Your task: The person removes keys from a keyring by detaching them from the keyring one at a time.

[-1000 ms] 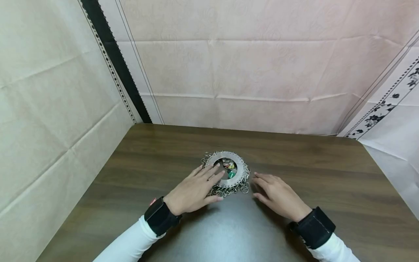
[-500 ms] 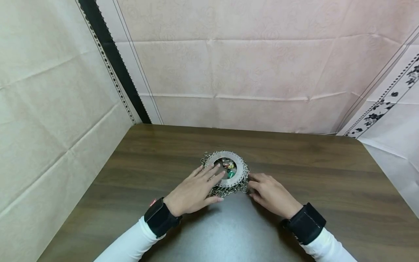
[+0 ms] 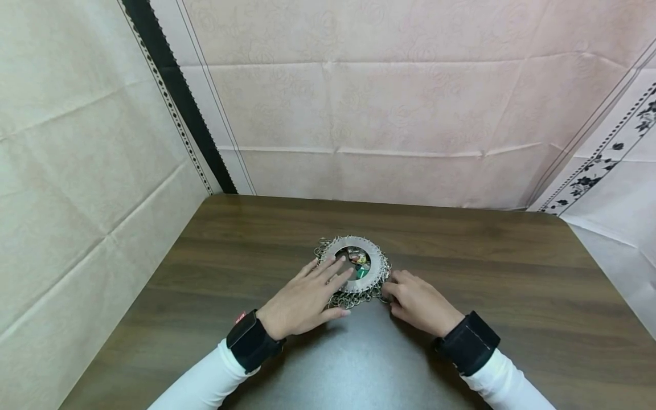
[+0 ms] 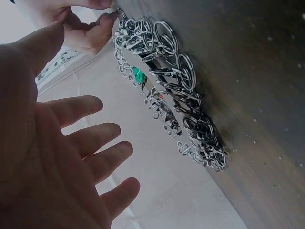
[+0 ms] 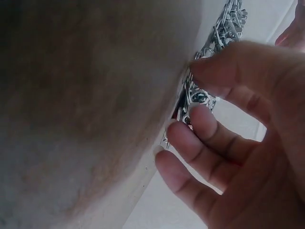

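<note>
A round silver holder (image 3: 380, 266) with a wide flat rim lies on the table, fringed with many metal rings (image 4: 166, 38). Small items, one of them green (image 3: 361, 273), show inside its central opening. My left hand (image 3: 302, 299) is spread over the holder's left side in the head view. In the left wrist view its straight fingers hold nothing and stand apart from the rings. At the holder's right edge, my right hand (image 3: 422, 302) pinches one of the outer metal rings between thumb and finger. Its other fingers are bent, seen in the right wrist view.
The brown wooden table (image 3: 246, 245) stretches around the holder on all sides. Pale cloth (image 3: 400, 114) hangs behind it and at both sides. A black wristband (image 3: 254, 340) is on the left wrist, and another (image 3: 468, 343) on the right.
My right hand has moved left to the holder's right edge, and its fingers have curled in on a metal ring there. The left hand and the holder have stayed in place.
</note>
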`<move>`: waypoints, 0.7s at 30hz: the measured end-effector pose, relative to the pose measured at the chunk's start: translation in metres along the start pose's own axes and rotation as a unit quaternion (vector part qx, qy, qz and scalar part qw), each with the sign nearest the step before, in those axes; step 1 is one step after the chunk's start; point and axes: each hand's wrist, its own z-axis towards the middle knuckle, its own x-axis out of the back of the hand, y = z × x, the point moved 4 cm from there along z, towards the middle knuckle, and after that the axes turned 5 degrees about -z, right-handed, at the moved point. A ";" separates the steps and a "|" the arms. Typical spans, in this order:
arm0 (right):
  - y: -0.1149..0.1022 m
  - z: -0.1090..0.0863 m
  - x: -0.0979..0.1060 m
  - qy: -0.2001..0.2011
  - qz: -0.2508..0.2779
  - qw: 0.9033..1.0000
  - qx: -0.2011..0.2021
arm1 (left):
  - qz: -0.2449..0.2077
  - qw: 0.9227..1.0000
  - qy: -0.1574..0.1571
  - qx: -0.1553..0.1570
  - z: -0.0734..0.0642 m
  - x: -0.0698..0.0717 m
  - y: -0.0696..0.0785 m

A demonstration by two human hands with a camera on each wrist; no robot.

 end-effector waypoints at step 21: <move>0.007 0.000 0.022 -0.002 0.047 0.998 -0.034 | -0.006 1.000 0.002 0.008 0.000 0.001 0.000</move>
